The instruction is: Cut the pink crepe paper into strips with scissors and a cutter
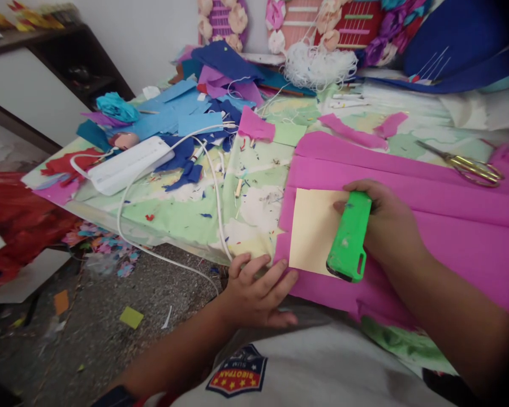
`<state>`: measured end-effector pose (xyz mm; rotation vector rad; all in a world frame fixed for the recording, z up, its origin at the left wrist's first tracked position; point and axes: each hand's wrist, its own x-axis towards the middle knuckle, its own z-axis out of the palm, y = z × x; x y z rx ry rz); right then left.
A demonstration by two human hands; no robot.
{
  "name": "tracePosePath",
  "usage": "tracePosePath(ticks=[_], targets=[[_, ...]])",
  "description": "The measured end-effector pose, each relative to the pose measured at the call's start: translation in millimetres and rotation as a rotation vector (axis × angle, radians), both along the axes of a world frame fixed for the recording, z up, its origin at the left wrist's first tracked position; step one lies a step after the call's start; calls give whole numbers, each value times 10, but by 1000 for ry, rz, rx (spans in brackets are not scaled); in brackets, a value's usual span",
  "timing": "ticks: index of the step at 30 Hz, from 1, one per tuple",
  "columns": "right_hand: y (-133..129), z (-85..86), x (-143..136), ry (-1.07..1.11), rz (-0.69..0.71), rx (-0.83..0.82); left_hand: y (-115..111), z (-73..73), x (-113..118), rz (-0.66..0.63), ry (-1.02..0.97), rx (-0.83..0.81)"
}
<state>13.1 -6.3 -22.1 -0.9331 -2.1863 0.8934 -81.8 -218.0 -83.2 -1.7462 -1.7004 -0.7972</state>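
Observation:
My right hand (384,217) is closed round a bright green plastic tool (350,240) with a small loop at its near end. The tool's exact kind is unclear. It covers the right part of a cream square of paper (309,232), which lies on the left side of a large magenta sheet (428,186). My left hand (261,285) is open, its fingers spread by the lower left corner of the magenta sheet and the table's front edge. Gold-handled scissors (477,169) rest on the sheet at the far right.
A white power strip (129,164) lies on the left, its cable looping over the table edge. Blue and purple scraps (173,107) are heaped behind it. A tangle of white string (318,65) sits at the back. Paper bits (131,317) litter the floor.

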Motion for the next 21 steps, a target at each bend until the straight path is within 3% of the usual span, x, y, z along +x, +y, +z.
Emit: tracePosePath(ticks=[5, 12, 15, 18, 21], targets=[[-65, 90, -33, -72, -77, -55, -3, 17, 23, 43, -4, -71], [-62, 109, -21, -126, -38, 12, 11, 9, 52, 40, -22, -60], [-63, 211, 38, -112, -22, 18, 22, 17, 59, 48, -37, -50], [-77, 366, 123, -98, -80, 145, 33, 36, 61, 37, -54, -28], [-130, 502, 133, -53, 3, 213, 42, 54, 62, 23, -66, -3]])
